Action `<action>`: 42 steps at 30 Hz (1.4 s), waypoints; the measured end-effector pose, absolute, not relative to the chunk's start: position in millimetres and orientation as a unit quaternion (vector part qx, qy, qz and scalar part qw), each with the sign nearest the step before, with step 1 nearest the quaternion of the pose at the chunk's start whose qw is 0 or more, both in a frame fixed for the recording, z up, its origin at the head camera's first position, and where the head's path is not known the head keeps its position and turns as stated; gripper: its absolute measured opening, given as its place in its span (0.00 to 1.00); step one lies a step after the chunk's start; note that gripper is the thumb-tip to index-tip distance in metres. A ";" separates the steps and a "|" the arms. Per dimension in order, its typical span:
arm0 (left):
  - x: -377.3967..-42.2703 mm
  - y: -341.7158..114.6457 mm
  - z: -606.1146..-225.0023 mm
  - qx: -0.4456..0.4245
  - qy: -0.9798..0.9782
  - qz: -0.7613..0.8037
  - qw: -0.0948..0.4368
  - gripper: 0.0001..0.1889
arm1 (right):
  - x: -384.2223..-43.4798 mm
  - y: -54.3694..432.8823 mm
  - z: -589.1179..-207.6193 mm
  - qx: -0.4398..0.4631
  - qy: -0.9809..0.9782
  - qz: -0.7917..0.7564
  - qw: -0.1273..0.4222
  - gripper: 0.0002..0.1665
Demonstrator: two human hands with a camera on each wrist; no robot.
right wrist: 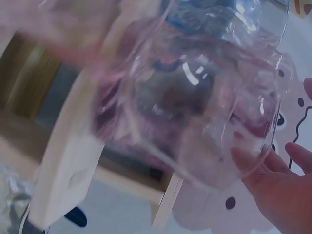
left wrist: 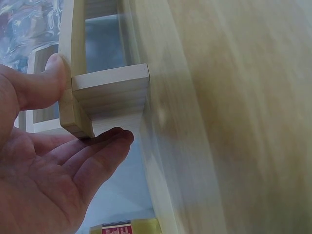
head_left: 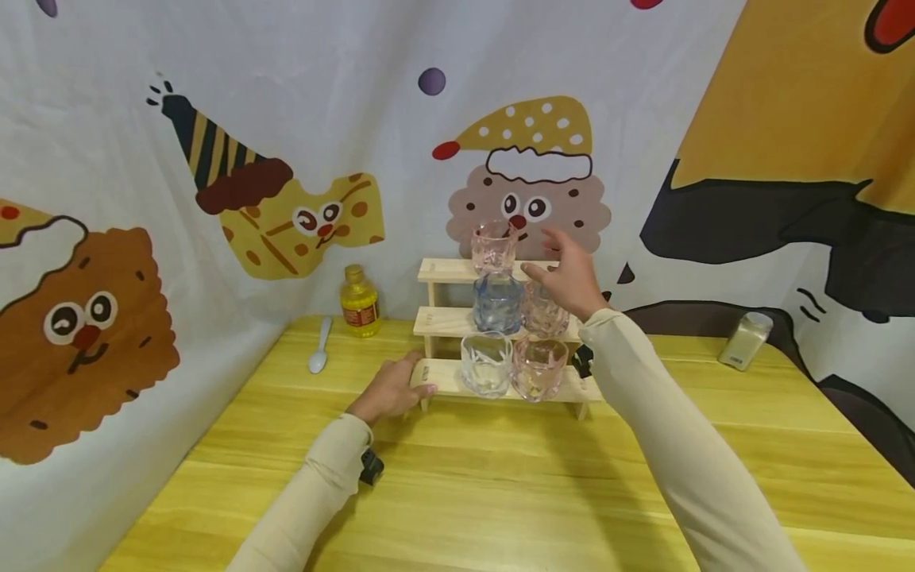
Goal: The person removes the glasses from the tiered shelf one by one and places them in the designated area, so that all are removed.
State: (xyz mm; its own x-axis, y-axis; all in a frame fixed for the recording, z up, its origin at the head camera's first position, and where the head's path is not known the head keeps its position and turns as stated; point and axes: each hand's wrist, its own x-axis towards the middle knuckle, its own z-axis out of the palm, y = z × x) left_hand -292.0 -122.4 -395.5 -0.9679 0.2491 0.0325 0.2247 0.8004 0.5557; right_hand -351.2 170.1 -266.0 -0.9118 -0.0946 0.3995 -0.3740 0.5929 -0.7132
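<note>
Left hand (head_left: pixel 389 389) is clamped on the wooden stand (head_left: pixel 446 321) at its 8 o'clock corner, probably so it doesn't wobble. Right hand (head_left: pixel 572 280) has fingers apart around 4 o'clock from the top pink glass (head_left: pixel 493 249), maybe to avoid knocking it.

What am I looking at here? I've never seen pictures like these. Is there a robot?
No robot, just a person's left hand and right hand. The wide picture comes from a camera worn on the head, looking forward and down; each close-up comes from a camera worn on one wrist.

On the table is a three-step wooden stand. It carries a pink glass on top, a blue glass and second pink glass in the middle, a clear glass and third pink glass below. A yellow bottle, spoon and small jar are there too.

The left hand's grip is on the lowest step's left end; the right hand, near the top, seems to hold nothing.
</note>
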 end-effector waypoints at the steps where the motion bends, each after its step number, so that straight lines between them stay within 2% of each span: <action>1: -291.9 -122.1 -395.5 0.125 0.948 0.291 0.022 0.32 | -352.8 168.1 -264.5 0.131 -0.877 0.435 0.155 0.43; 7: -291.6 -121.0 -396.8 0.124 0.947 0.294 0.023 0.32 | -363.8 154.9 -254.1 0.125 -0.878 0.444 0.128 0.44; 17: -293.1 -122.1 -394.6 0.125 0.947 0.297 0.015 0.31 | -380.6 135.1 -243.7 0.136 -0.889 0.418 0.126 0.41; 23: -292.6 -122.1 -396.2 0.127 0.947 0.296 0.009 0.31 | -394.0 127.0 -247.2 0.106 -0.894 0.422 0.106 0.44; 32: -291.7 -120.4 -399.5 0.115 0.947 0.299 0.017 0.33 | -395.2 121.4 -247.1 0.089 -0.879 0.460 0.086 0.48; 42: -290.5 -120.9 -399.3 0.121 0.949 0.292 0.005 0.32 | -400.7 112.8 -252.8 0.072 -0.870 0.472 0.120 0.46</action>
State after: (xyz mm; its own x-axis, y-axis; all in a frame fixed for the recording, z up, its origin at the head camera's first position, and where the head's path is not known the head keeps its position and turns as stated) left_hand -290.5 -120.9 -399.3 -0.9708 0.2324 0.0602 0.2261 0.8006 0.5549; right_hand -400.7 112.8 -252.8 -0.9609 -0.0123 0.2767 -0.2386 0.5441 -0.8044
